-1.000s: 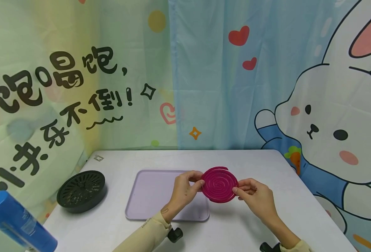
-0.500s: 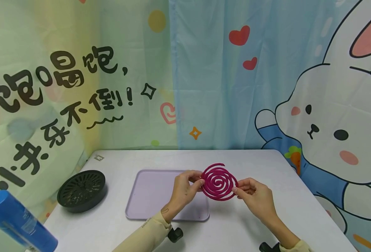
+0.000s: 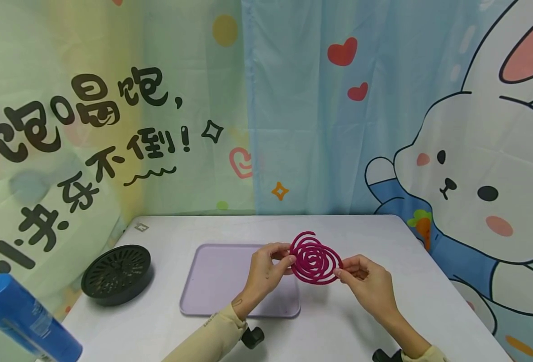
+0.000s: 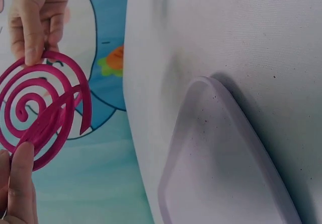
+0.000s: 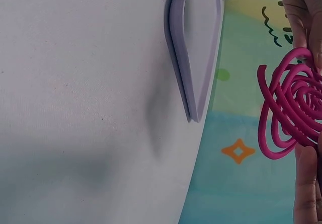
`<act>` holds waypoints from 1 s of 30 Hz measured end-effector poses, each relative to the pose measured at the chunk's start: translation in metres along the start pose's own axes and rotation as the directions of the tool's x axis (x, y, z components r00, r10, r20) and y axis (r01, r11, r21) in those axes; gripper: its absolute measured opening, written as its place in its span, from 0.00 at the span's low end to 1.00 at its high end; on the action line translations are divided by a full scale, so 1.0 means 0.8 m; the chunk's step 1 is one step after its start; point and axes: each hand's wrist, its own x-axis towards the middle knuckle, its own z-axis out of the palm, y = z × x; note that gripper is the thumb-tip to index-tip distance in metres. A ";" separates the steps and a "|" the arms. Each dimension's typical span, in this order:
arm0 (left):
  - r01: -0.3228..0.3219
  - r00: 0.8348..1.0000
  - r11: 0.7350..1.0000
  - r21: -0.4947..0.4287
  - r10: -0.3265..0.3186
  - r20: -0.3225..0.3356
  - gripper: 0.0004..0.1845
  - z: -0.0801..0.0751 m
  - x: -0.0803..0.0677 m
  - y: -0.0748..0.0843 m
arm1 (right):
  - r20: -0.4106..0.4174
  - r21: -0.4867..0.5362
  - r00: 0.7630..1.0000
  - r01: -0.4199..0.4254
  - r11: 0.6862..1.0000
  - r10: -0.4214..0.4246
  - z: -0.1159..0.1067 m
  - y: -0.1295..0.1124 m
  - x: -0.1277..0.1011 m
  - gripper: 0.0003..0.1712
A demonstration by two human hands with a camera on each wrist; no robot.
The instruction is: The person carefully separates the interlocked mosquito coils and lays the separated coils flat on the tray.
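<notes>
In the head view a magenta spiral coil [image 3: 315, 259], flexible and rope-like, hangs in the air between both hands. My left hand [image 3: 268, 269] pinches its left edge between thumb and fingers. The right hand [image 3: 370, 284] pinches the opposite edge. The rings stand apart and cross one another, with a free end at the top. From the left wrist, the coil [image 4: 86, 103] looks like overlapping spirals, with the left fingers [image 4: 21, 178] below it and the right hand [image 4: 36, 17] above. The right wrist view cuts off part of the coil [image 5: 287, 110].
A lilac tray [image 3: 216, 281] lies on the white table [image 3: 338, 332], behind the left forearm. To its left sits a black round dish [image 3: 118, 274] with a slotted top. A blue can [image 3: 26, 317] leans at the lower left. A printed curtain [image 3: 293, 100] hangs behind.
The coil was a flat, tightly wound disc; its rings have spread apart and now cross. Its free end has shifted up and left. Both hands keep nearly the same place and grip.
</notes>
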 end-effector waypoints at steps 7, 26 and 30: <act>0.028 0.998 0.998 -0.052 -0.025 0.053 0.14 -0.002 0.001 0.002 | -0.003 0.010 1.000 -0.022 1.000 0.022 0.001 0.001 -0.001 0.11; 0.005 0.996 0.998 -0.068 0.001 0.087 0.18 -0.003 0.002 0.004 | 0.000 -0.006 1.000 0.019 1.000 -0.019 0.002 0.009 -0.001 0.11; 0.004 0.994 0.997 -0.079 0.004 0.105 0.18 -0.003 0.001 0.003 | 0.013 0.014 1.000 0.011 1.000 -0.012 0.001 0.009 -0.002 0.11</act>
